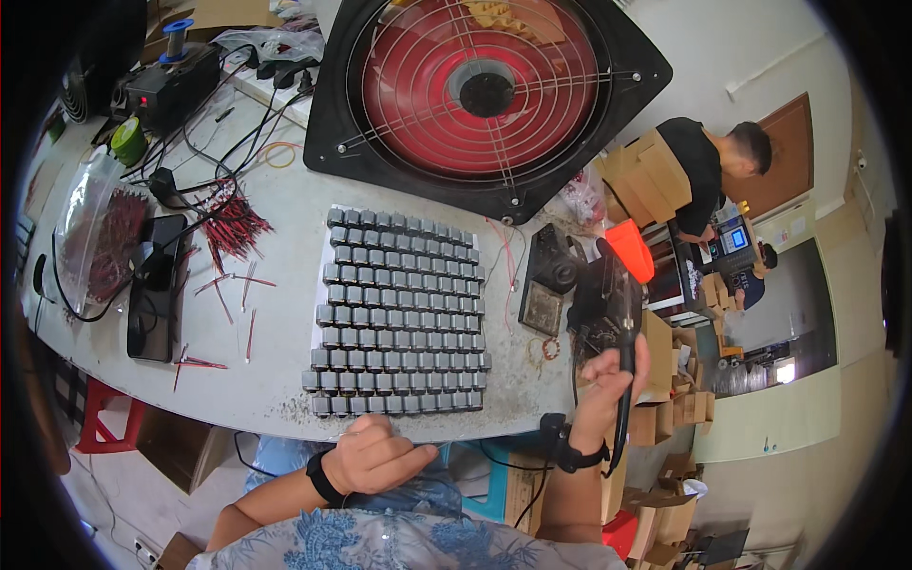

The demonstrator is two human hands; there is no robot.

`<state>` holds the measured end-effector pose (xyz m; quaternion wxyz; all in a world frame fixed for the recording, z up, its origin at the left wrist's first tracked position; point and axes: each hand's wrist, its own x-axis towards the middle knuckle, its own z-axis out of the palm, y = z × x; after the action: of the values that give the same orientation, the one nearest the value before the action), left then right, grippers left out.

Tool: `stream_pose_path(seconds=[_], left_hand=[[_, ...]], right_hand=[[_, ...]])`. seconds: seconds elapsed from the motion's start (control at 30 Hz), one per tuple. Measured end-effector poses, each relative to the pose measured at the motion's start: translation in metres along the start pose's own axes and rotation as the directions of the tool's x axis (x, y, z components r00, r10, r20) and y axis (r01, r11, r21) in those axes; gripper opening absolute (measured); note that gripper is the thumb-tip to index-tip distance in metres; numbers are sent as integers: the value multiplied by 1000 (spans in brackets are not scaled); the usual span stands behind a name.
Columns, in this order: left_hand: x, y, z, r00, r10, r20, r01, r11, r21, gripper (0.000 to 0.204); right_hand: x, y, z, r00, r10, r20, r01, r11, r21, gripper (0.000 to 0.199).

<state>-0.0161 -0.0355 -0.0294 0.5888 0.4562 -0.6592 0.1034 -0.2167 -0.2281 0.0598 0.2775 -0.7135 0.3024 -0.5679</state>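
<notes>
Left hand [378, 458] curled, right hand [608, 388] extended

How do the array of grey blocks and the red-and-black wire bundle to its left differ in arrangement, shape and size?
The array of grey blocks stands in close, regular rows; the red-and-black wire bundle splays loosely. The array is made of boxy pieces, the bundle of thin strands. The array covers far more area than the bundle. Both rest on the same worktable.
</notes>
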Motion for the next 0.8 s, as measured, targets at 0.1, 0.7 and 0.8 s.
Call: stream_pose_path(seconds=[0.1, 0.7, 0.8], left_hand=[[1, 0, -5, 999, -33, 6, 33, 999, 35, 33], [44, 32, -13, 924, -357, 139, 322, 920, 224, 28], [47, 33, -7, 918, -379, 120, 345, 909, 234, 26]], right_hand=[[-16, 0, -1, 999, 41, -23, -39, 996, 84, 51], [-78, -20, -26, 922, 349, 167, -383, 758, 528, 23], [-90, -26, -20, 950, 308, 59, -312, 913, 261, 21]])
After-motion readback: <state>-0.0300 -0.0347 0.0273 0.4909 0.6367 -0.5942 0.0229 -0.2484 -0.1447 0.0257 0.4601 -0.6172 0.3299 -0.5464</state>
